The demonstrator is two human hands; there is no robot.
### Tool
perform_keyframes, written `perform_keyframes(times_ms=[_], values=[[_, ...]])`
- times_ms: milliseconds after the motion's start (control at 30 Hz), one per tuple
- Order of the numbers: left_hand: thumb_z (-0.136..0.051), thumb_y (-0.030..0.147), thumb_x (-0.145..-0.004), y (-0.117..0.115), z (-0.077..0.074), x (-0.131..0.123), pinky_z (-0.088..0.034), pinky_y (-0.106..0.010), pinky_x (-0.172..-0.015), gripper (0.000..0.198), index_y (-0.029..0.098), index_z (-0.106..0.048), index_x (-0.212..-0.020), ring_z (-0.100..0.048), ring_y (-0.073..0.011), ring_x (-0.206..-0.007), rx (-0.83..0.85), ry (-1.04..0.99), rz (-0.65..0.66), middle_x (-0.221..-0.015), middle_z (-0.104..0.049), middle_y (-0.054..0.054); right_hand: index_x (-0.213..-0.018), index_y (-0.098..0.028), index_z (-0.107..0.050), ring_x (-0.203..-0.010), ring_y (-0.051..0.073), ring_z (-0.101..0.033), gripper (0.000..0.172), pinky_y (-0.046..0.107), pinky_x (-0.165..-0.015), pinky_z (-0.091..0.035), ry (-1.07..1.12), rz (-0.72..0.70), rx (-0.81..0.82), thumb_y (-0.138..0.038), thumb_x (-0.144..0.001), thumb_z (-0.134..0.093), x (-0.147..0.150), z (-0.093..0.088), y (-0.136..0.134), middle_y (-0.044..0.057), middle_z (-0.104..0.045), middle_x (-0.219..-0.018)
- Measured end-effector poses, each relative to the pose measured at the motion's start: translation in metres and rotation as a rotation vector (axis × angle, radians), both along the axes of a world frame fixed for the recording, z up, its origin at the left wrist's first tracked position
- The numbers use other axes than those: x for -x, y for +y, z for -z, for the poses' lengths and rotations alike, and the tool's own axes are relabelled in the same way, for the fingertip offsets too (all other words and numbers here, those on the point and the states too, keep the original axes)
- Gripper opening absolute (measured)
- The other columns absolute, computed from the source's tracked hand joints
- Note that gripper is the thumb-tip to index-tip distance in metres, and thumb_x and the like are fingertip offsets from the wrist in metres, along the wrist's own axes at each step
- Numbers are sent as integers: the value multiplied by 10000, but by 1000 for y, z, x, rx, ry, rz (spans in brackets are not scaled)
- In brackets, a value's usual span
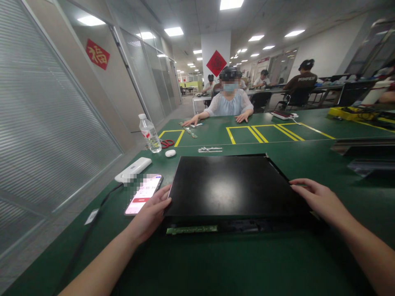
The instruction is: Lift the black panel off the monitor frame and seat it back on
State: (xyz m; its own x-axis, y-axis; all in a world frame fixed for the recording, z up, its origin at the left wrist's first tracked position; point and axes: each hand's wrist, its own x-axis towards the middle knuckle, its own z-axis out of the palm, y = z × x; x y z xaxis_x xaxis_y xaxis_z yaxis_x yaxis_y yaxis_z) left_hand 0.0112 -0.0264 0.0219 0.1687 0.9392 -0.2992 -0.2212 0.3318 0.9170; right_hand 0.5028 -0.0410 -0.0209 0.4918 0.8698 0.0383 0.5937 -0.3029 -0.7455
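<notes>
The black panel (228, 185) lies flat on the green bench (247, 263), in the centre of the frame. Its glossy top reflects a ceiling light. A narrow green circuit strip (191, 230) shows along its near edge, lower centre.

The left hand (151, 213) is at the panel's near left corner, fingers curled against the left edge and touching it. The hand is partly closed around that edge; whether the fingers reach under the panel cannot be told. The right hand (321, 199) is at the panel's right edge, fingers extended and open, fingertips touching the upper surface near the edge. It grips nothing.

Just left of the left hand, a phone (143, 194) lies face up with its screen lit. Above it, toward the left of the frame, is a white power bank (133, 169); a black cable (92, 222) runs down the lower left of the bench. Further back on the left stand a water bottle (149, 133), red scissors (167, 143) and a small white case (170, 153). A small light part (210, 149) lies just beyond the panel's far edge.

Yellow tape (262, 132) marks rectangles on the far half of the bench. A person (228, 100) in a light top sits at the far side, both hands flat on the bench. Other people sit at benches in the upper right. A yellow tray (352, 113) sits at the right edge.
</notes>
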Motion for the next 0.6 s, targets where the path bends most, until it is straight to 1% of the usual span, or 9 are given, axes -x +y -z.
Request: perform_keyframes(times_ms=[200,367,600], values=[[-866,265,-791,1,4,2,-563,-370,-969,829,230,-551,-1558,-667,-356,-1335,1,9,4,-1512,-680,-116,-918,-319,-774,-755,308,-725,394,462,-724,-553,-94,-25,33,-626,-715,-635,-3,0,0,49,-801,-820],[-859,271,-812,0,6,4,-538,-409,-1063,832,259,-537,-1579,-639,-371,-1374,-15,-4,33,-1533,-664,-108,-920,-327,-781,-763,319,-733,418,469,-743,-551,-120,-48,30,-655,-707,-634,-6,3,1,42,-812,-828],[-841,287,-847,2,11,7,-508,-431,-1126,814,265,-520,-1594,-601,-373,-1418,-43,8,61,-1557,-640,-123,-906,-331,-786,-802,324,-740,378,457,-733,-559,-176,-69,1,-630,-736,-631,-7,4,1,44,-816,-846]])
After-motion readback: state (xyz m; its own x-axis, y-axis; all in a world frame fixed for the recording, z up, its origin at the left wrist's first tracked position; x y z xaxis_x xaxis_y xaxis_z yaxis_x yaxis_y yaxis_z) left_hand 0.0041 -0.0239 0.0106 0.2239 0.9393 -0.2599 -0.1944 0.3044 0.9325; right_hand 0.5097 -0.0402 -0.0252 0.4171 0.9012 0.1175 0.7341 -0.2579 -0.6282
